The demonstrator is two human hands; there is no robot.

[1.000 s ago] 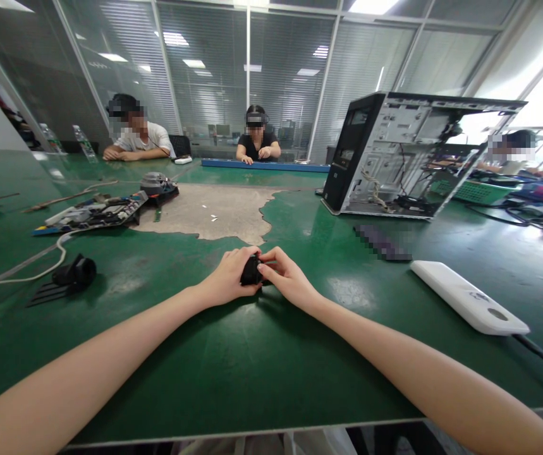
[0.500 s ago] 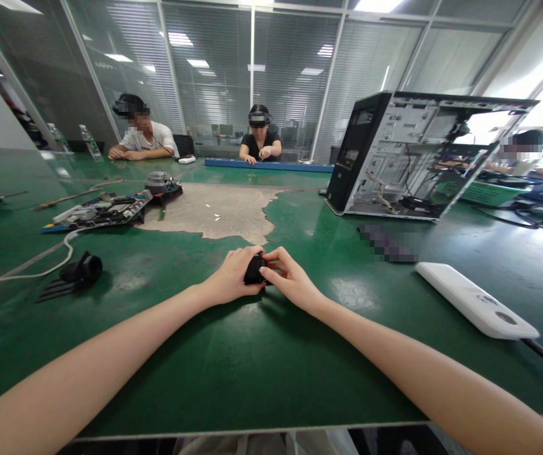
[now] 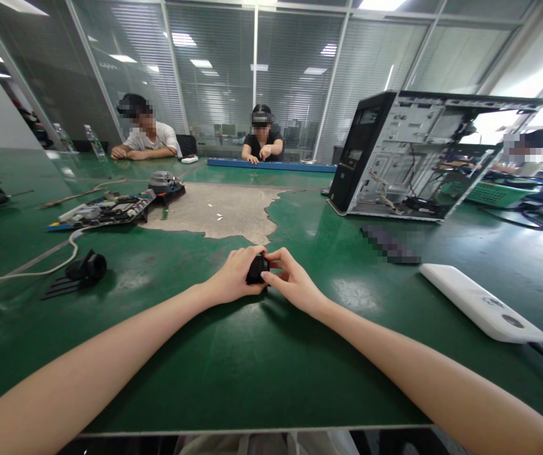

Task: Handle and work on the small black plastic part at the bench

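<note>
A small black object (image 3: 256,270) is between my two hands, just above or on the green table (image 3: 262,360); its details are too dark to make out. My left hand (image 3: 234,275) wraps round its left side, thumb and fingers closed on it. From the right, my right hand (image 3: 292,278) pinches its edge between thumb and fingertips. Beyond the hands lies a bare beige patch (image 3: 224,205) of the tabletop with small white scraps on it.
Left: a black part with prongs (image 3: 86,268), a pale cable and circuit boards (image 3: 110,210). Right: an open computer case (image 3: 394,158), a blurred dark item (image 3: 389,245) and a white power bank-like device (image 3: 482,303). Across the table, two people sit near a blue bar (image 3: 271,165); another is far right.
The whole view has shifted slightly, so the scene sits a little further right. Both hands keep their hold on the black object with almost no visible movement.
</note>
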